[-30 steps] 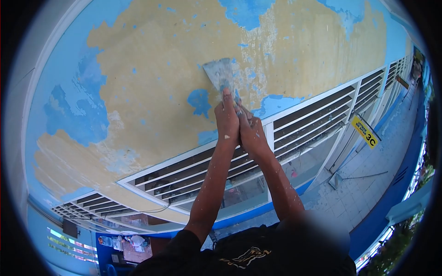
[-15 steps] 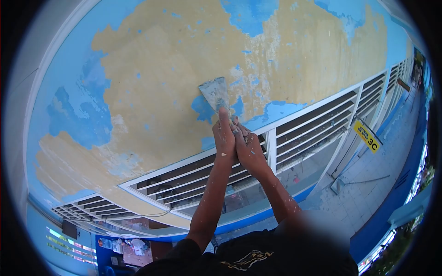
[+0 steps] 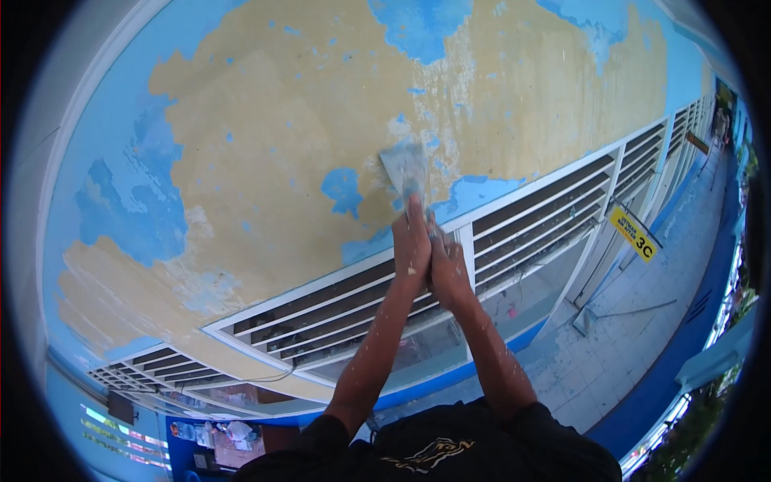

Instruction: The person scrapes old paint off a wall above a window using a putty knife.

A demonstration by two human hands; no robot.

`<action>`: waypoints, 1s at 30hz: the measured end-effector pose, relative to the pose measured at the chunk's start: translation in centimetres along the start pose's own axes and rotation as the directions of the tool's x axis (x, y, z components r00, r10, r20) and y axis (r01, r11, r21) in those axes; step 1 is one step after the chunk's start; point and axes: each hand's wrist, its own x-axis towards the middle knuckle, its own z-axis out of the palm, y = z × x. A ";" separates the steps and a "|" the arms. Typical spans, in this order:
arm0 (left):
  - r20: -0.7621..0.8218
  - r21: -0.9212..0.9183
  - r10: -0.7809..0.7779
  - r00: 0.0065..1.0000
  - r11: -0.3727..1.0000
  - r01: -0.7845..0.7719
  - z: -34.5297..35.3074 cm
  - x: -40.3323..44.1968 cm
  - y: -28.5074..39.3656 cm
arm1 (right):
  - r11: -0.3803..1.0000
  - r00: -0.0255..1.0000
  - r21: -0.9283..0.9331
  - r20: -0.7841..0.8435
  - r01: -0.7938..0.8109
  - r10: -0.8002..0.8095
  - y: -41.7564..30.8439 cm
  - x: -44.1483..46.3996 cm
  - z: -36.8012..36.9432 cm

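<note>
Across from me, mid-frame, the scraper (image 3: 406,173) points up and slightly left from the grip, its long axis nearly upright against the patchy wall (image 3: 273,161). Left hand (image 3: 412,251) and right hand (image 3: 450,269) clasp it together, the left nearer the blade (image 3: 403,161).

Louvred windows (image 3: 546,209): white-framed | floor (image 3: 610,361): pale, tiled | hanging sign (image 3: 634,233): yellow, "3C"

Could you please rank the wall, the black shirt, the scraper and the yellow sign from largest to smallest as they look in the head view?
1. Wall
2. Black shirt
3. Scraper and yellow sign: too alike in visible size to rank.
</note>
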 end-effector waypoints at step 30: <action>0.096 -0.176 -0.122 0.988 0.975 0.137 2.5 1.3 3.4 | 0.998 0.999 -0.057 0.031 -0.038 0.040 -2.1 1.8 -1.7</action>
